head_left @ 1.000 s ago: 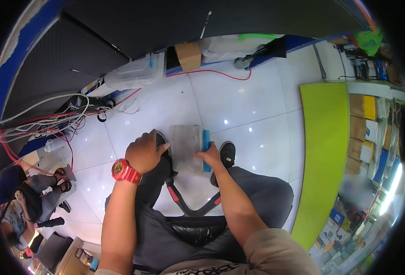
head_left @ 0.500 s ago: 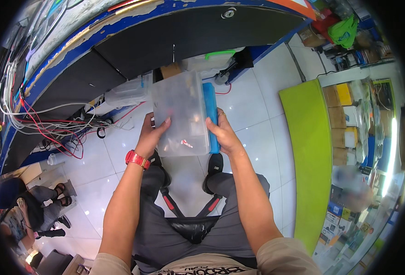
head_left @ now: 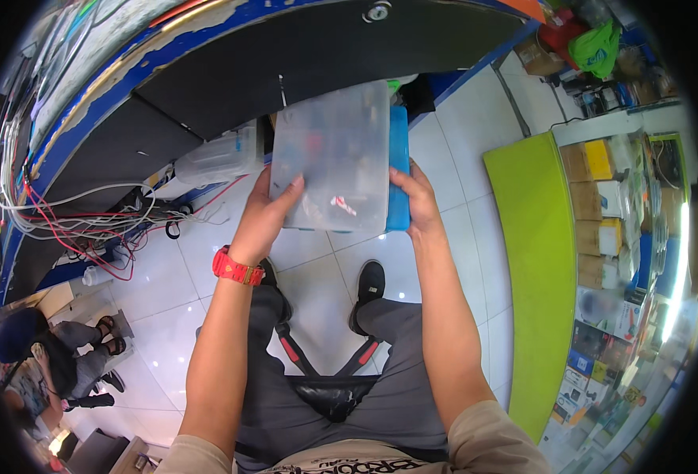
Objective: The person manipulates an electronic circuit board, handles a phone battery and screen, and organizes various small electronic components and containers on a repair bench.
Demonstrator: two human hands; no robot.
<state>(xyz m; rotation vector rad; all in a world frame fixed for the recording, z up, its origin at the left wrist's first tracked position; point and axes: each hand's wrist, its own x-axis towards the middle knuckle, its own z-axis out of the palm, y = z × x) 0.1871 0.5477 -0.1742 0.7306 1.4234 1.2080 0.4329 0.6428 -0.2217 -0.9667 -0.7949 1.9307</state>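
Note:
Held out over the floor in both hands is a translucent plastic storage box (head_left: 333,158), with blurry contents showing through and a small red-and-white mark near its lower edge. Behind it, a flat blue plastic piece (head_left: 399,174), perhaps a lid or second case, sticks out along the right side. My left hand (head_left: 266,221) grips the box's lower left edge, thumb on top and fingers mostly hidden. On the right side my right hand (head_left: 418,197) is closed around the blue piece, its thumb by the box's edge.
A dark counter (head_left: 230,71) with blue trim stands ahead, another clear bin (head_left: 218,154) below it. Tangled cables (head_left: 104,207) hang at left. A person (head_left: 56,355) sits at lower left. To the right are a green panel (head_left: 531,276) and a glass display case (head_left: 602,237).
Both hands have carried the box and blue piece forward toward the counter and slightly right. My right shoe now shows fully. Both grips remain closed.

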